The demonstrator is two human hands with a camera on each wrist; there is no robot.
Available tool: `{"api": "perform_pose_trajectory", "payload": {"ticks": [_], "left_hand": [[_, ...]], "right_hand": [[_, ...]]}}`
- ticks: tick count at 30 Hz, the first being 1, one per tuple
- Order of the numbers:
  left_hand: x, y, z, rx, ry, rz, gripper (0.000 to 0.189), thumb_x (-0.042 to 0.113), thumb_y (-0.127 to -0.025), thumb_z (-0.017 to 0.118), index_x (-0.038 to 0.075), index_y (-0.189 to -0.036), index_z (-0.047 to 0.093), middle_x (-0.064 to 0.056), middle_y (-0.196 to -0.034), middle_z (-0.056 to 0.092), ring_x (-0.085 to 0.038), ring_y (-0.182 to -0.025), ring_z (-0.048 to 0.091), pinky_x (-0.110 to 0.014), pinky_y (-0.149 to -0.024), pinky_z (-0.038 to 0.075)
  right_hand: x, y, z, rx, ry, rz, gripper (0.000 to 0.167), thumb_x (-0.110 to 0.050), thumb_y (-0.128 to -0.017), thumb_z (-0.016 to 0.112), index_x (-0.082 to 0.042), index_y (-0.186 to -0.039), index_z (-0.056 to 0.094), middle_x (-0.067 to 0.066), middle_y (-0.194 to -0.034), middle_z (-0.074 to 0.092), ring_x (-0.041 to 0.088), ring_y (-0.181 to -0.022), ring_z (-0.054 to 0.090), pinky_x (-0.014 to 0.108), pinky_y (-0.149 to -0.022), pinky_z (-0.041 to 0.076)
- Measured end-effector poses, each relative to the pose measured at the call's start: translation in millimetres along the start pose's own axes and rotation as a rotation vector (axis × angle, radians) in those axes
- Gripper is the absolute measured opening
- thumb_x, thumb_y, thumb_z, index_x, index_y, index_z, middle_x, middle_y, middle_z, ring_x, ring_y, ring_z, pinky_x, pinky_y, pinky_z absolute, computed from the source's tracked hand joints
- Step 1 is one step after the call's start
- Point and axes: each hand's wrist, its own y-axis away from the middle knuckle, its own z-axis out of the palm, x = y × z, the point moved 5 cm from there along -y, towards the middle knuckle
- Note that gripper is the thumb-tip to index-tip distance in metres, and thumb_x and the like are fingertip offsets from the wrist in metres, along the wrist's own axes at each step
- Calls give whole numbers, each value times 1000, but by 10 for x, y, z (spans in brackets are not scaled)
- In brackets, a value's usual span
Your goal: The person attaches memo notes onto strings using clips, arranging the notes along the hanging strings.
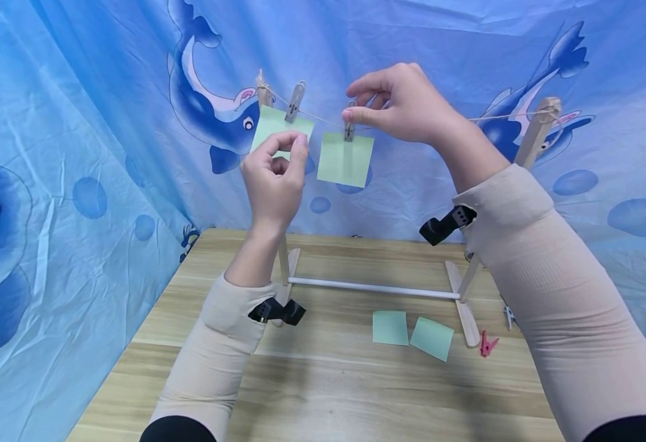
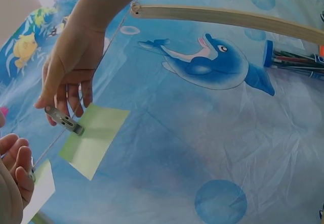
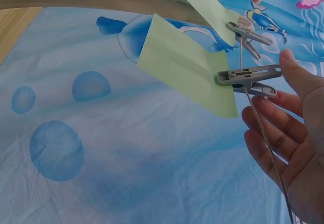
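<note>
My right hand (image 1: 400,101) is at a grey clothespin (image 3: 248,76) that clips a light green paper square (image 1: 345,161) to a string (image 3: 268,138). Its thumb tip meets the end of the clothespin, while the other fingers spread loosely behind. A second grey clothespin (image 1: 295,101) farther left on the string bears another green square (image 1: 268,120). My left hand (image 1: 273,175) is raised in front of that square and hides its lower part. The left fingers bend loosely, with the thumb near the index finger and nothing seen between them.
Two wooden posts, the right one (image 1: 538,132) nearer me, carry the string; a white bar (image 1: 373,287) joins them low down. Two more green squares (image 1: 390,328) lie on the table (image 1: 323,393), beside a red clothespin (image 1: 487,344) and a pale blue clothespin (image 1: 508,317). A dolphin-print curtain (image 1: 411,31) hangs behind.
</note>
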Motion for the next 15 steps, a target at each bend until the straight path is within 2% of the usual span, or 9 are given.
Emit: {"api": "perform_pose_trajectory", "payload": {"ticks": [8,11,15], "left_hand": [[-2,52,-27,-3,-12,37,26,21,-97,64,-2,-95,75,-6,-76,67,-12,-40,39,-22,-37,28],[12,91,-41,-3,-19,72,28,22,-97,63,-2,-92,74,-8,-74,69,-11,-41,39,-21,-38,28],[23,185,-60,-16,-33,137,32,25,-96,61,-3,-88,74,-10,-71,70,-10,-43,39,-20,-41,27]], "right_hand": [[-31,35,-51,54,-39,-15,47,-38,-97,68,-7,-133,66,5,-113,73,14,-104,68,30,-94,54],[-50,100,-117,142,-76,-28,45,-35,-98,69,-7,-133,66,5,-117,72,13,-108,67,27,-95,54],[-60,274,-221,340,-134,-110,36,-22,-97,71,-4,-129,68,7,-118,72,11,-108,66,23,-93,54]]}}
